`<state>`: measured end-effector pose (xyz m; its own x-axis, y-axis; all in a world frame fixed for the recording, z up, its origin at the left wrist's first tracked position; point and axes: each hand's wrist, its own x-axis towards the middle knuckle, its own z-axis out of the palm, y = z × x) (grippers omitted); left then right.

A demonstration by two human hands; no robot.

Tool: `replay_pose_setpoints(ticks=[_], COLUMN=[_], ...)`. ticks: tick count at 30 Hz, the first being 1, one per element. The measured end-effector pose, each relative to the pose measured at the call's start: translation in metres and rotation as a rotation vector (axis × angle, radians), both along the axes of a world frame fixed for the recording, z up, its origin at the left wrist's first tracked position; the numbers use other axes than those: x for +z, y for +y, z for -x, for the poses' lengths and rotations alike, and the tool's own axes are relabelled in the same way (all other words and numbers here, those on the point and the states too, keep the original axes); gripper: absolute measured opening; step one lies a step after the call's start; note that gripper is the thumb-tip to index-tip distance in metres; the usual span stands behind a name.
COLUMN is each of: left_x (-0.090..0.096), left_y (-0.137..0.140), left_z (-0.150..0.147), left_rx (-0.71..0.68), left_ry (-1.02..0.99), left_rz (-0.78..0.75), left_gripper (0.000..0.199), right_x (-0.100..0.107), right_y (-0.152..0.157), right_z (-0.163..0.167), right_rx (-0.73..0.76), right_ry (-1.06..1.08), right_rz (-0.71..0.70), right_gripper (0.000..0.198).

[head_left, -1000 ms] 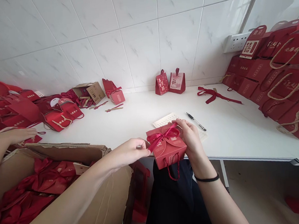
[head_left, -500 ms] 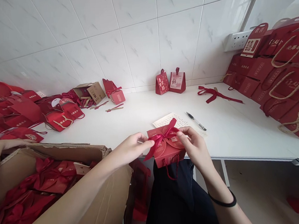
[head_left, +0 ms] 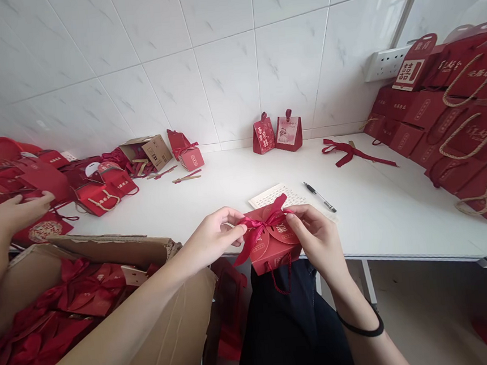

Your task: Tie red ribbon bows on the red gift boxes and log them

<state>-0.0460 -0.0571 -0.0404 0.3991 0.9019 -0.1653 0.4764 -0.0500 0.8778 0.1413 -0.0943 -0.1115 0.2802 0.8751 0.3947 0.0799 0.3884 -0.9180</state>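
A red gift box [head_left: 275,248] with gold print rests at the table's front edge, partly over my lap. A shiny red ribbon [head_left: 256,232] is tied in a bow across its top, one tail hanging to the left and one pointing up. My left hand [head_left: 224,229] pinches the bow's left loop between thumb and fingers. On the other side, my right hand [head_left: 316,230] pinches the right loop, its fingers at the box's edge. A twisted red cord handle [head_left: 282,278] dangles from the box's front.
A cardboard carton [head_left: 161,314] full of red boxes stands at left. Beyond it, a co-worker's hands [head_left: 20,213] hold a red box. Paper [head_left: 276,194], a pen [head_left: 319,197] and loose ribbon [head_left: 351,151] lie on the table [head_left: 226,184]. Stacked red boxes [head_left: 446,113] fill the right.
My hands have shifted slightly, both still pinching the bow's loops. The co-worker's hands have come into view at left, over the red boxes.
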Motion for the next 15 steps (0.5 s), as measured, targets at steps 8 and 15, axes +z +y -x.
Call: replay_pose_setpoints(ticks=[8, 15], left_x=[0.0046, 0.0055], left_y=[-0.0008, -0.0017], left_z=[-0.0012, -0.0003], left_rx=[0.059, 0.048], left_ry=[-0.234, -0.358], left_rz=[0.227, 0.322], left_gripper=[0.019, 0.017], right_x=[0.0045, 0.0066], right_y=[-0.0019, -0.0044], right_z=[0.0073, 0.0093], right_rx=[-0.068, -0.017], right_ry=[-0.017, 0.052], right_rz=[-0.025, -0.016], right_gripper=[0.013, 0.012])
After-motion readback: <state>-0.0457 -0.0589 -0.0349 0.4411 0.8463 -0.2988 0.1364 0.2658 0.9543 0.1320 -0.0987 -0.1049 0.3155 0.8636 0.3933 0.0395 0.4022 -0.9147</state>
